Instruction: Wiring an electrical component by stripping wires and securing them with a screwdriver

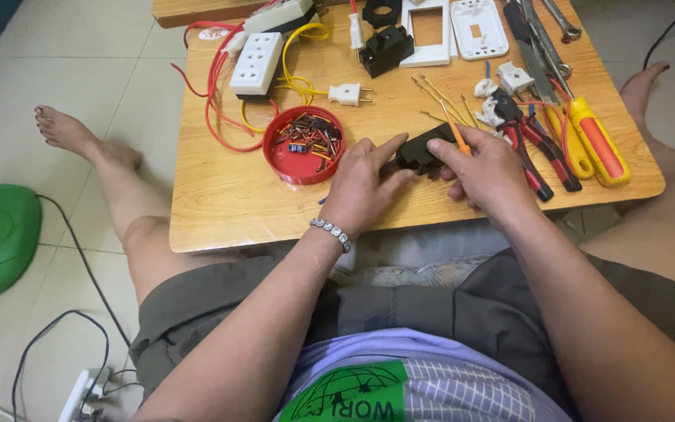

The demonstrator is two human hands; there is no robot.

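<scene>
Head view: both hands meet near the front edge of the wooden bench [220,203], the left hand [365,184] w/ fingers closed on the left end of a black plastic part [423,152], the right hand [486,168] gripping its right end and also pinching a thin orange screwdriver [456,137] that sticks up and away. Just left of the hands sits a red lid [303,145] full of small screws & bits; pliers [529,144] and a red-yellow screwdriver [599,141] lie to the right, a white socket strip [258,62] w/ red and yellow wires farther back.
</scene>
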